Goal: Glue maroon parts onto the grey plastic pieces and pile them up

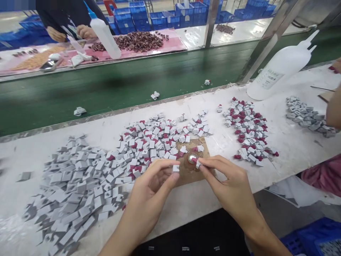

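My left hand (pixel 156 188) pinches a small grey plastic block (pixel 176 168) with a notch in its side, between thumb and fingertips. In my right hand (pixel 226 185) is a small grey-and-dark-red plastic piece (pixel 197 163), its red end over a small round metal cap (pixel 191 158). That cap sits on a wet brown cardboard sheet (pixel 186 176). Left of my hands spreads a big pile of plain grey blocks (pixel 80 195). Behind them lies a heap of grey-and-red pieces (pixel 151 138), and another such heap (pixel 247 131) is to the right.
A white squeeze bottle (pixel 279 71) stands behind the right heap, beside a metal post (pixel 263 46). A green conveyor belt (pixel 133 81) carries a few small pieces. Across it, a person's hands (pixel 86 32) are near a brown heap (pixel 141 41). Another person's arm (pixel 334 106) reaches in at right.
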